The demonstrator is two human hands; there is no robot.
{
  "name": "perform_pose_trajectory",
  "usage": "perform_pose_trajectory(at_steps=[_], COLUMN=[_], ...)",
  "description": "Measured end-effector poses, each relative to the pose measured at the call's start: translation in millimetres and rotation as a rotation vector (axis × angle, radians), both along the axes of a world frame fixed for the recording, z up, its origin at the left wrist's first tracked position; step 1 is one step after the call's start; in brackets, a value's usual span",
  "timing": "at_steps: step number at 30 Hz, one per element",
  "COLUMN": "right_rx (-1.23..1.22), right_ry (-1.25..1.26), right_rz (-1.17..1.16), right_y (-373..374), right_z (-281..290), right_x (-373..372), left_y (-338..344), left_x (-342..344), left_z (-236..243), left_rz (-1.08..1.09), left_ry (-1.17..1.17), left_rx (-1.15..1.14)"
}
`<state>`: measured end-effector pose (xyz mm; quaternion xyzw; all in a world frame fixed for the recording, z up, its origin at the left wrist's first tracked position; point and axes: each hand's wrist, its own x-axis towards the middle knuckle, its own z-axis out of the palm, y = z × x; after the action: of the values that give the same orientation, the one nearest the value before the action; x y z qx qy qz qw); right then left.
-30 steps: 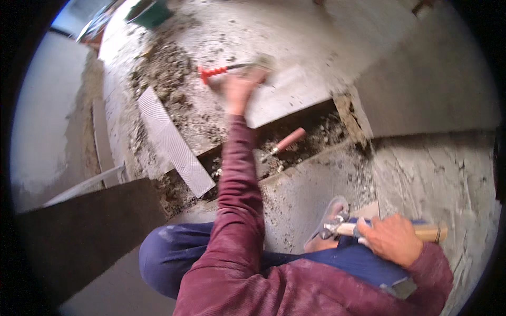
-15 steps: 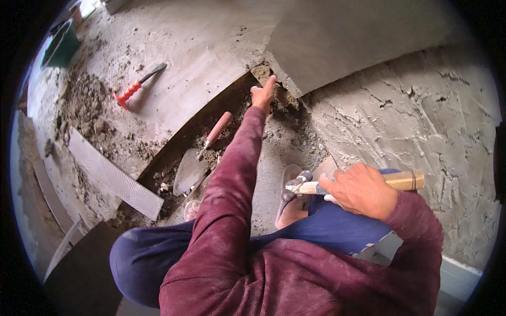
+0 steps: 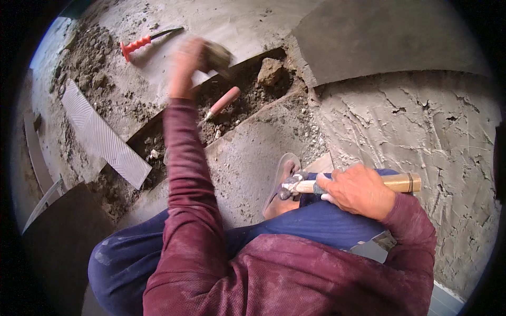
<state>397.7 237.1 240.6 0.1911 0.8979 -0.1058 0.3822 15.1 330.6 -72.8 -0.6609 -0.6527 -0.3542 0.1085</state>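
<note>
My left hand, smeared by motion, is over the far edge of the trench, gripping a blurred brown-grey chunk of rubble. Below it in the dug-out trench lies a pointing trowel with a pink handle; my sleeve covers most of its blade. Another rough lump of rubble rests at the trench's far right end. Over my right knee, my right hand is wrapped round the wooden handle of a hammer, whose metal head points left.
A chisel with a red grip lies on the floor at far left, near loose rubble. A ridged tile strip slants across the trench's left end. Wet mortar spreads at right, below a large grey tile.
My left hand has moved left from the trench's far right end, now with a chunk of rubble in it. The view has shifted slightly. My right hand still holds the hammer.
</note>
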Motion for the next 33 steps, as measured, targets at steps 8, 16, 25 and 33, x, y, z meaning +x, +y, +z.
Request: perform_pose_trajectory(at_steps=[8, 16, 25, 33], right_rx=[0.041, 0.018, -0.015, 0.008], right_ry=[-0.074, -0.159, -0.069, 0.013], right_rz=[-0.02, -0.13, -0.066, -0.005], right_y=[7, -3, -11, 4], right_z=[-7, -10, -9, -12], right_x=[-3, -3, 5, 1], left_y=[41, 46, 46, -12], left_x=[5, 234, 190, -108], left_z=[11, -32, 9, 37], left_rz=[0.321, 0.005, -0.062, 0.919], left_ry=[-0.687, -0.358, -0.523, -0.013], left_rx=[0.206, -0.44, -0.579, 0.252])
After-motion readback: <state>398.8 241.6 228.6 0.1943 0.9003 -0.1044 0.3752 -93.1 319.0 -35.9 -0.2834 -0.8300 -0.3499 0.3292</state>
